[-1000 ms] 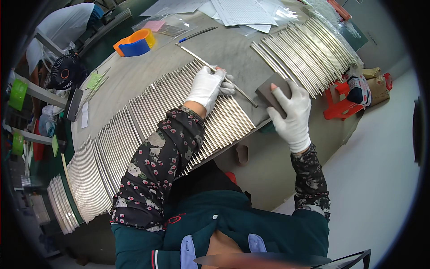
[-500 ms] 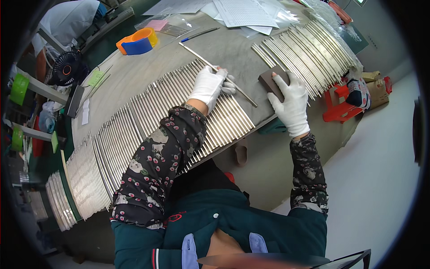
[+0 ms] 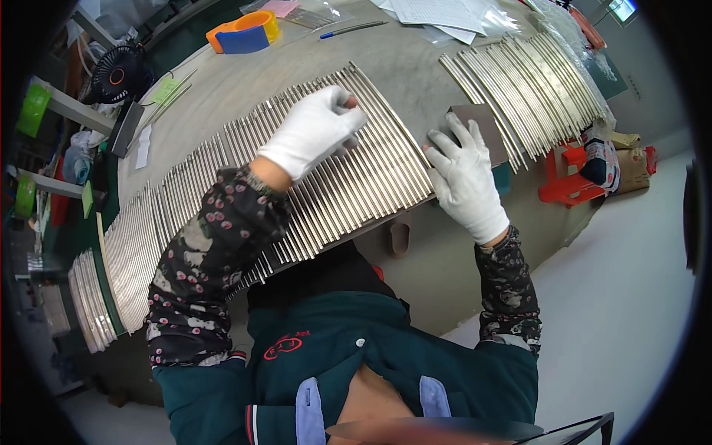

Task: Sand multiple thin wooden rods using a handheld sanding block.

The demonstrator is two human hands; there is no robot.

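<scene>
Thin silvery metal rods [image 3: 371,163] lie side by side in a long row along the table's near side. My left hand [image 3: 315,133], in a white glove with a bare fingertip showing, is over the upper part of this row. Its fingers are curled in, and no rod sticks out of them. My right hand [image 3: 469,178], also gloved, is just past the row's right end with its fingers spread. Those fingers partly cover a dark brown block [image 3: 489,127] beside a second group of rods [image 3: 534,93]; whether they touch it I cannot tell.
An orange and blue tape ring [image 3: 245,33], a blue pen [image 3: 352,30] and paper sheets [image 3: 437,13] lie toward the table's far side. A black fan [image 3: 117,74] stands at the left. Beyond the table's right edge is a red stool [image 3: 567,178].
The rod my left hand held now lies at the right end of the row, and that hand has moved left. My right hand has loosened from the block and spread its fingers.
</scene>
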